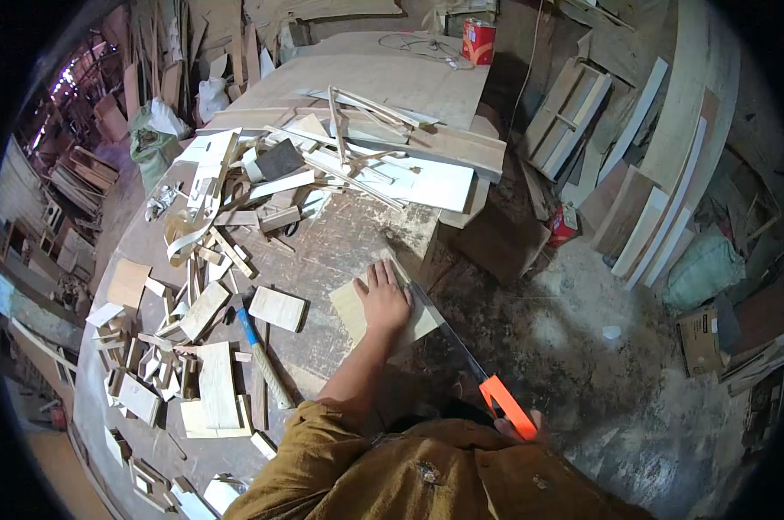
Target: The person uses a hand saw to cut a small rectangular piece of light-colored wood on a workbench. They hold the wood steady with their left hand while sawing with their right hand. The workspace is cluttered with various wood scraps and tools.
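Observation:
My left hand (381, 303) lies on a pale square piece of plywood (347, 308) at the bench edge, its fingers spread and pressing on it. A long thin handsaw blade (451, 336) runs beside my fingers along the board's right part. My right hand (530, 421), partly hidden by my clothing at the lower edge, grips the saw's orange handle (510, 403). Left of the board lie a hammer (272, 373) with a blue-topped handle and a small pale wood block (276, 308).
The worn workbench (327, 221) carries heaps of wood offcuts (217, 377) on the left and long strips and boards (435, 182) at the back. A red tin (478, 42) stands on the far panel. Planks (652, 234), a cardboard box (704, 342) and a sack (704, 269) line the right side.

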`<control>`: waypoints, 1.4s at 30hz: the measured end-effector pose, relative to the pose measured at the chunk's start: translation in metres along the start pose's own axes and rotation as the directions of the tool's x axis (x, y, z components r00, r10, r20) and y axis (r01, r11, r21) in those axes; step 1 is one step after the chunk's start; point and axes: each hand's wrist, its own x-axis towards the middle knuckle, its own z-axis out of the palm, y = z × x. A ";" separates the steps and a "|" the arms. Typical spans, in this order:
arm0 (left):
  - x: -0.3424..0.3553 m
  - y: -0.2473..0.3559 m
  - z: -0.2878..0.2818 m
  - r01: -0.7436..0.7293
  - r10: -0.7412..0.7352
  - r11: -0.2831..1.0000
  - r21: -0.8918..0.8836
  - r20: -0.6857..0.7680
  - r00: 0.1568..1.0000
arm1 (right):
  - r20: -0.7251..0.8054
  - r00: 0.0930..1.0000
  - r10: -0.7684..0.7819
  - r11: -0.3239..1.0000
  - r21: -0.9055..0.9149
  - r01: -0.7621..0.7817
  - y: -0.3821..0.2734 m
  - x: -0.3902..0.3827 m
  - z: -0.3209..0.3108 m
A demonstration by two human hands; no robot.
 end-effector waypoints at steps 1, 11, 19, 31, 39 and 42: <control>0.001 0.003 0.003 -0.004 0.004 1.000 -0.010 -0.001 1.000 | -0.011 1.000 -0.015 0.998 0.065 0.016 0.000 -0.006 -0.004; -0.002 -0.001 0.008 -0.015 0.015 1.000 -0.006 -0.027 1.000 | 0.132 0.991 0.009 0.997 -0.072 0.001 -0.013 0.047 0.017; -0.002 0.001 0.012 -0.047 0.046 0.999 -0.017 -0.065 0.997 | -0.009 0.993 0.115 0.982 -0.148 -0.115 -0.018 0.033 0.018; -0.003 -0.002 0.005 -0.022 0.021 1.000 -0.015 -0.047 0.999 | 0.065 0.986 -0.156 0.982 0.116 0.148 0.004 0.007 -0.005; 0.000 -0.004 0.011 0.019 -0.019 1.000 -0.008 -0.049 0.999 | 0.105 0.994 -0.037 0.989 -0.138 0.052 -0.015 0.057 0.029; 0.001 -0.002 0.008 0.007 -0.009 0.999 -0.031 -0.045 0.999 | 0.089 0.977 0.195 0.980 -0.054 -0.191 0.019 0.012 -0.006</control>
